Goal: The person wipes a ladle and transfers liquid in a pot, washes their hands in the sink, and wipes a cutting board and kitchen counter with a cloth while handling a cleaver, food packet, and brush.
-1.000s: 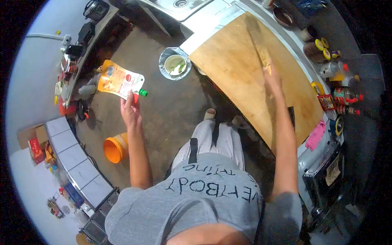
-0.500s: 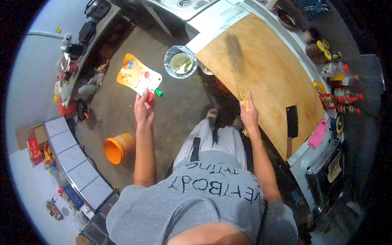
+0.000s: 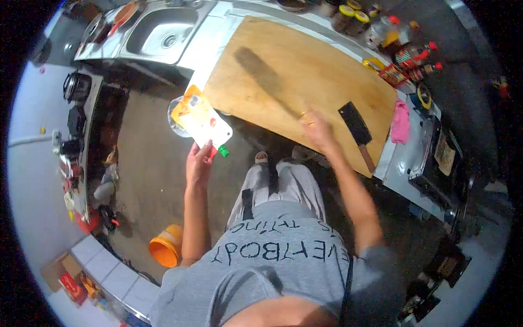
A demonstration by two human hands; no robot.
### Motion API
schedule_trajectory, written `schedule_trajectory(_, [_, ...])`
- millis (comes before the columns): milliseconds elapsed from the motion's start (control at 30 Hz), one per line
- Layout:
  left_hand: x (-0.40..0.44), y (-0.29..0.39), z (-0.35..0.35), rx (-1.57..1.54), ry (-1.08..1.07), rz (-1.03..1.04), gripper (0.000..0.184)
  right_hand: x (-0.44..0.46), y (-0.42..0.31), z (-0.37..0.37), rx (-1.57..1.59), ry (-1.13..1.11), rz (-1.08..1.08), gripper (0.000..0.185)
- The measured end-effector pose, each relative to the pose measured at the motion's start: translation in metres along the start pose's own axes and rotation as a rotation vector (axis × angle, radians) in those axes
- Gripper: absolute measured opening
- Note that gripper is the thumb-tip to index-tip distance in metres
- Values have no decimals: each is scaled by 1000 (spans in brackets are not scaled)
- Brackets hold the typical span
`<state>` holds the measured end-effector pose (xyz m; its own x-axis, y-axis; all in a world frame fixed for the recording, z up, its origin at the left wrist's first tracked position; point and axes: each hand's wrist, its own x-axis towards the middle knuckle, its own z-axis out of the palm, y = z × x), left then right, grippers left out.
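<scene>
My left hand (image 3: 200, 161) pinches the lower edge of an orange and white pouch (image 3: 202, 121) with a green cap, held up in front of a bin lined with a bag. My right hand (image 3: 317, 131) is closed on the handle of a long brush (image 3: 264, 76), whose dark bristles are blurred over the wooden board (image 3: 305, 60). A cleaver (image 3: 355, 124) with a brown handle lies on the board, right of my right hand.
A steel sink (image 3: 163, 35) is at the upper left. Jars and bottles (image 3: 381, 35) line the board's far side. A pink cloth (image 3: 400, 121) lies beside a stove (image 3: 433, 152). An orange bucket (image 3: 166, 248) stands on the floor.
The view has turned, bringing more of the sink into sight. The pouch now overlaps the lined bin. My right hand has swung the brush back from the board's far part, uncovering the cleaver.
</scene>
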<state>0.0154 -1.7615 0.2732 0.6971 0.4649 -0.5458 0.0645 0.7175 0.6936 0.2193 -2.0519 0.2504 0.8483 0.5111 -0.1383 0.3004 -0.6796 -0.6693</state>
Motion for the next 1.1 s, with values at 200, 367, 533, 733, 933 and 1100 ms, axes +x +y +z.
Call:
schedule_trajectory(200, [0, 24, 34, 342, -123, -210, 32, -18, 35, -111, -581, 214, -64, 60])
schedule_trajectory(367, [48, -83, 167, 421, -226, -282, 28, -2, 176, -169, -483, 293, -3, 49])
schedule_trajectory(533, [75, -161, 247, 455, -204, -300, 25, -5, 333, -219, -306, 565, 395, 45])
schedule_trajectory(733, [105, -225, 259, 416, -226, -195, 27, -23, 349, -220, -787, 410, 319, 47])
schedule_trajectory(933, [104, -230, 248, 788, -338, -81, 25, -21, 392, -237, -368, 150, 492, 34])
schedule_trajectory(1100, [111, -224, 232, 1116, -324, -53, 43, -11, 363, -273, 1570, 348, 485, 39])
